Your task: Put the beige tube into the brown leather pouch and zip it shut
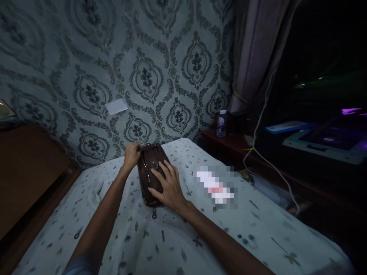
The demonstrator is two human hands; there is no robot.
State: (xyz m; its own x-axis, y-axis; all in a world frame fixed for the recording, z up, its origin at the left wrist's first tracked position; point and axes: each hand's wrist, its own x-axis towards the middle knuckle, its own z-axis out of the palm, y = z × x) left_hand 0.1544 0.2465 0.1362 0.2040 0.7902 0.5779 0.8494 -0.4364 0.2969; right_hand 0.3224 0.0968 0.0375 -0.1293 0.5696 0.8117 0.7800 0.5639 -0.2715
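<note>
A dark brown handbag (148, 157) with gold zippers and a small clasp lies on the patterned bedsheet. My left hand (132, 156) is closed at its far left corner, on what looks like a strap or handle. The fingertips there are partly hidden. Across the near right part of the bag, my right hand (169, 186) lies flat with its fingers spread, touching the surface. On the sheet to the right is a blurred-out white and pink item (215, 187), which I cannot make out.
The bedsheet (160, 244) runs up to a patterned wall. On the right, a dark red side table (208, 135) bears a clear bottle (221, 124). A white cable (265, 97) hangs beside the curtain (252, 49). A brown wooden board (31, 168) stands at the left.
</note>
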